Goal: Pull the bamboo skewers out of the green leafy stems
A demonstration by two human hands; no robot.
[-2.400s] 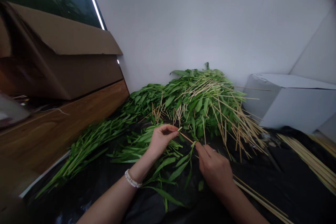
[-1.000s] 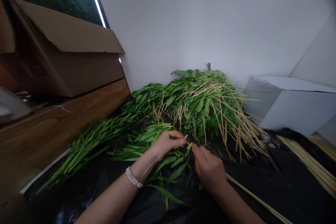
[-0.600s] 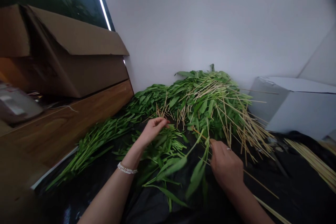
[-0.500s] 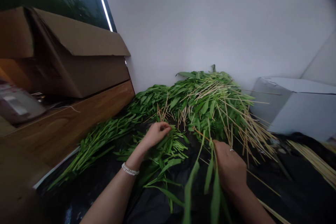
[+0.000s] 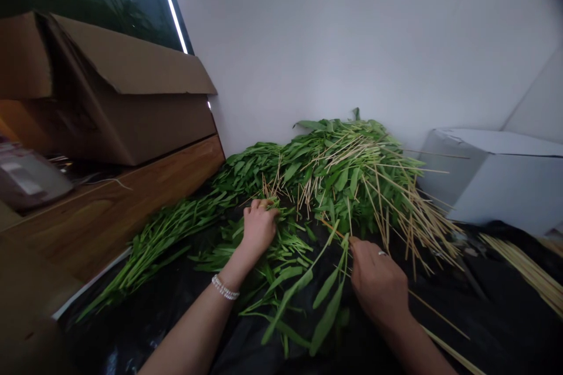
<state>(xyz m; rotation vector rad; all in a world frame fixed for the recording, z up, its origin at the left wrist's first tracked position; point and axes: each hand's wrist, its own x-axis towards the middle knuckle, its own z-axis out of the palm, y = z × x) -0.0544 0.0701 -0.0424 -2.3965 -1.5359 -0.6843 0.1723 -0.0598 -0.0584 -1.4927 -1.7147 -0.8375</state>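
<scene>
My right hand (image 5: 379, 278) is closed on a thin wooden stick (image 5: 333, 228), its tip pointing left. Leafy green stems (image 5: 328, 293) hang from the stick just beside the fingers, their long leaves drooping toward me. My left hand (image 5: 260, 225) lies over a small heap of cut green stems (image 5: 292, 246). Its fingers are curled onto stems at the heap's far side, and the fingertips are partly hidden among them. A white beaded bracelet circles the left wrist, and a ring is on the right hand.
Behind the hands rises a large pile of leafy greens (image 5: 343, 158) with many wooden sticks (image 5: 422, 228) poking out. More sticks (image 5: 523, 263) lie at right on black plastic sheeting (image 5: 176, 328). A cardboard box (image 5: 162, 123) stands left, a white box (image 5: 505, 187) right.
My left hand has moved slightly away from me and curled over the stems. My right hand has shifted a little left, and the hanging leaves have swung left.
</scene>
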